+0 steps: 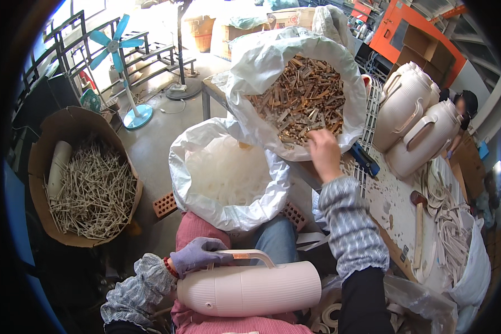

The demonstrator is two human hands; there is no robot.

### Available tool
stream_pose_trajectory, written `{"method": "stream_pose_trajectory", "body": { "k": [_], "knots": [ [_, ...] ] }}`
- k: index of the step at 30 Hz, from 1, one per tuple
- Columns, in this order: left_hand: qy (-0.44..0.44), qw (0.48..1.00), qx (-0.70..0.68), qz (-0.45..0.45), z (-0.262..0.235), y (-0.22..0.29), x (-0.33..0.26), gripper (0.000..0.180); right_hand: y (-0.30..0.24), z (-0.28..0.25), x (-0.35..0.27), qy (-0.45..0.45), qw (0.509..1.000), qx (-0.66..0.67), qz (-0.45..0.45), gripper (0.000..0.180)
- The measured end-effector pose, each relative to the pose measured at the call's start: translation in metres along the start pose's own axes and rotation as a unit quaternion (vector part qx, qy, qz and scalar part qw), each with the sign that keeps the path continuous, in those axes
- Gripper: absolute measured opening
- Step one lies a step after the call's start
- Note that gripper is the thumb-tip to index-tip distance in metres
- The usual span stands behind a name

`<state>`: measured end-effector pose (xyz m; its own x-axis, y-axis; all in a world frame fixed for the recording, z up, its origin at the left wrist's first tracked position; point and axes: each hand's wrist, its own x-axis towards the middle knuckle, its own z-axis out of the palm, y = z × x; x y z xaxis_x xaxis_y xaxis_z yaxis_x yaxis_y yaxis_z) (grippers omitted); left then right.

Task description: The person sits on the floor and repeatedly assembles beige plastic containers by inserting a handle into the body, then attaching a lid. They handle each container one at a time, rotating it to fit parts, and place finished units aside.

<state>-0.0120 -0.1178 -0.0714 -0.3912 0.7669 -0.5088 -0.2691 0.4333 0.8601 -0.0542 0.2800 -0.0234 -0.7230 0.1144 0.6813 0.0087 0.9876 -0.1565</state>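
A pale pink ribbed jug [250, 292] with a long handle lies on its side across my lap. My left hand [199, 256], in a purple-grey glove, is closed on it near the left end of the handle. My right hand [324, 153] is bare and reaches into the near right edge of a white-lined sack. Small brown and metallic strips [300, 97] fill that sack. The right fingers are bent together at the strips; what they grip, if anything, is too small to make out.
Between my knees stands a white sack [178, 183] of translucent rings. A cardboard box [39, 206] of thin pale sticks is at left, a blue fan [114, 47] behind it. Several jugs [406, 106], a hammer [418, 228] and pale straps [453, 239] lie along the right-hand table.
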Motion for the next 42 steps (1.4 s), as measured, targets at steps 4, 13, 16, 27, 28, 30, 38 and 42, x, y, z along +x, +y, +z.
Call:
{"method": "stream_pose_trajectory", "body": {
  "k": [4,13,16,27,28,30,38,42],
  "knots": [
    [0.033,0.931,0.260,0.253,0.002,0.035,-0.025,0.035,0.043,0.017,0.017,-0.131,0.986,-0.060,0.086,0.031],
    [0.193,0.838,0.311,0.405,0.007,0.035,-0.062,0.051,-0.155,-0.046,-0.077,-0.336,0.668,0.633,0.201,0.013],
    [0.203,0.792,0.300,0.491,0.012,0.025,-0.046,0.038,-0.197,-0.055,-0.118,-0.387,0.508,0.728,0.249,0.013],
    [0.167,0.835,0.296,0.433,0.030,-0.016,-0.078,0.063,-0.202,-0.100,-0.129,-0.444,0.786,0.430,-0.028,0.017],
    [0.181,0.821,0.322,0.435,0.032,-0.024,-0.082,0.066,-0.203,-0.102,-0.132,-0.468,0.769,0.435,-0.012,0.018],
    [0.190,0.817,0.328,0.434,0.033,-0.038,-0.085,0.069,-0.208,-0.101,-0.138,-0.493,0.739,0.458,-0.012,0.019],
    [0.207,0.815,0.317,0.439,0.034,-0.048,-0.085,0.071,-0.212,-0.099,-0.148,-0.529,0.698,0.483,-0.009,0.017],
    [0.209,0.816,0.303,0.445,0.035,-0.048,-0.082,0.072,-0.212,-0.099,-0.152,-0.514,0.704,0.491,0.011,0.017]
  ]
}}
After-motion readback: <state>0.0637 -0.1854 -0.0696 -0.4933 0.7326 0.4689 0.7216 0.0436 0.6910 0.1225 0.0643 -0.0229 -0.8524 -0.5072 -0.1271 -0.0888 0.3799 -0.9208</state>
